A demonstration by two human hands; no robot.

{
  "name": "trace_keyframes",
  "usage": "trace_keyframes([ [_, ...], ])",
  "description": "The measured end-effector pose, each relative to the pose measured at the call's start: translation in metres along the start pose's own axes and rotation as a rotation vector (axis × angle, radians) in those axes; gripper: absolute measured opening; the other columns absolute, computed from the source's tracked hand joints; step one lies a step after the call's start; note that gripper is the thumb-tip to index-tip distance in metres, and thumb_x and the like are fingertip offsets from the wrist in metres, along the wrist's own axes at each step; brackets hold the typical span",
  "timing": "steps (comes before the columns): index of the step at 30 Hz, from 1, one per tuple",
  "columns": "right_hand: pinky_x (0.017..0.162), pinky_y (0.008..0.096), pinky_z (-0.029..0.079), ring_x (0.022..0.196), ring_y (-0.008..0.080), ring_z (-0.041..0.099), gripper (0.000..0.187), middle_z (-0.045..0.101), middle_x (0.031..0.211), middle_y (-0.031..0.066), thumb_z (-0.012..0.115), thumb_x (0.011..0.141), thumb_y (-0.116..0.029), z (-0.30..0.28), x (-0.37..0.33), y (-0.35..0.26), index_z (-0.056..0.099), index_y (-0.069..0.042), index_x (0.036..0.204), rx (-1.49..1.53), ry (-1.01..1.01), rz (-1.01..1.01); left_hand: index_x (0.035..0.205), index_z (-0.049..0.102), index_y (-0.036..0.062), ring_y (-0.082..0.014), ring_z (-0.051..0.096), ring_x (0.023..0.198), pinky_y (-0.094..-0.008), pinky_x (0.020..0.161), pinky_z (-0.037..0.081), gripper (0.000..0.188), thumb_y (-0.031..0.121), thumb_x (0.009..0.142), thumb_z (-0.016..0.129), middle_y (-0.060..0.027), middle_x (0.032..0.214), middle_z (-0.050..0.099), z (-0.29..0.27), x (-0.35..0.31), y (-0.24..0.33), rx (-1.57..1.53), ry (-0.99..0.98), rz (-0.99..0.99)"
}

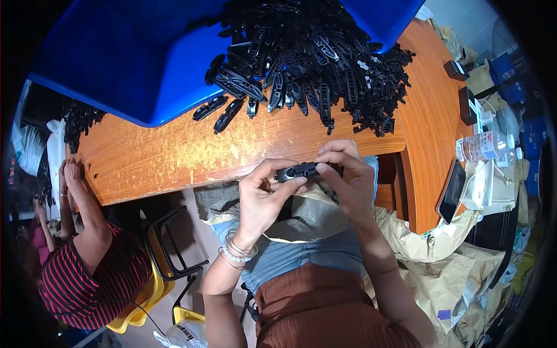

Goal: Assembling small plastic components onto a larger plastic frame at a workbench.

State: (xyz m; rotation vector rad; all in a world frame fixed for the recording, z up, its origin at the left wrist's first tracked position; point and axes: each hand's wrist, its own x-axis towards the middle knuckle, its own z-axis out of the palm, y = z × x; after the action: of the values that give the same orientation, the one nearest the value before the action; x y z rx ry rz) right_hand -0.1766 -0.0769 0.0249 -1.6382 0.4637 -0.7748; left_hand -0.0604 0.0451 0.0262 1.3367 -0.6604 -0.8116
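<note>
Between my two hands, just off the table's front edge, is a small oblong black plastic part (297, 171). My left hand (264, 194) is closed on its left end, thumb along the near side. The thumb and fingers of my right hand (348, 177) pinch its right end. Below it, an open brown paper bag (316, 217) lies over my lap, its inside partly hidden by my hands. On the table beyond, a big heap of similar black plastic parts (278, 75) spills from a blue bin (116, 69). Smaller black pieces (380, 95) are piled at the heap's right side.
The worn wooden table (191, 156) curves round to my right. A phone (451, 191) and clear water bottles (481, 147) sit there. Crumpled brown paper sacks (441, 284) lie at my right. A person in a striped top (96, 275) works at the left, near a yellow chair (130, 313).
</note>
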Motion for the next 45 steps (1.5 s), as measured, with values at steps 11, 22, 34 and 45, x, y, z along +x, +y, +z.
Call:
trace_keyframes([
  [11, 0.062, 0.0174, 0.04, 0.07, 0.0025, 0.051, 0.025, 0.058, 0.082, -0.0007, 0.062, 0.085, -0.004, -0.004, -0.014, 0.005, 0.059, 0.001, 0.109, 0.073, -0.178, 0.302, 0.094, 0.054, -0.0054, -0.0144, 0.065, 0.07, -0.0225, 0.062, 0.053, 0.014, -0.008, 0.082, 0.06, -0.0099, 0.076, 0.063, -0.003, 0.0, 0.002, -0.067, -0.035, -0.036],
  [22, 0.069, 0.0271, 0.047, 0.078, 0.0154, 0.06, 0.013, 0.064, 0.085, 0.009, 0.064, 0.078, 0.0, -0.021, -0.005, 0.024, 0.067, 0.002, 0.091, -0.012, -0.411, 0.052, 0.1, 0.062, -0.0041, -0.0203, 0.064, 0.08, -0.0314, 0.07, 0.051, 0.021, 0.01, 0.085, 0.062, -0.0125, 0.09, 0.065, -0.032, 0.058, -0.009, 0.459, -0.242, 0.231],
  [34, 0.063, 0.0281, 0.042, 0.074, 0.0171, 0.053, 0.013, 0.058, 0.088, 0.0079, 0.062, 0.078, 0.004, -0.035, 0.042, 0.056, 0.063, 0.001, 0.091, -0.605, -0.03, -0.445, 0.109, 0.053, -0.0009, -0.0316, 0.062, 0.069, -0.0391, 0.061, 0.05, 0.03, 0.005, 0.08, 0.058, -0.0193, 0.091, 0.06, -0.029, 0.121, -0.04, 0.725, 0.299, 0.433],
  [45, 0.065, 0.0219, 0.045, 0.07, 0.0142, 0.057, 0.02, 0.062, 0.088, 0.0127, 0.052, 0.086, 0.002, -0.021, 0.017, 0.026, 0.059, 0.011, 0.103, 0.471, -0.033, 0.392, 0.109, 0.058, -0.0058, -0.0155, 0.067, 0.07, -0.0232, 0.063, 0.055, 0.027, -0.004, 0.083, 0.062, -0.0137, 0.079, 0.067, -0.017, 0.033, -0.011, -0.053, -0.037, -0.055],
])
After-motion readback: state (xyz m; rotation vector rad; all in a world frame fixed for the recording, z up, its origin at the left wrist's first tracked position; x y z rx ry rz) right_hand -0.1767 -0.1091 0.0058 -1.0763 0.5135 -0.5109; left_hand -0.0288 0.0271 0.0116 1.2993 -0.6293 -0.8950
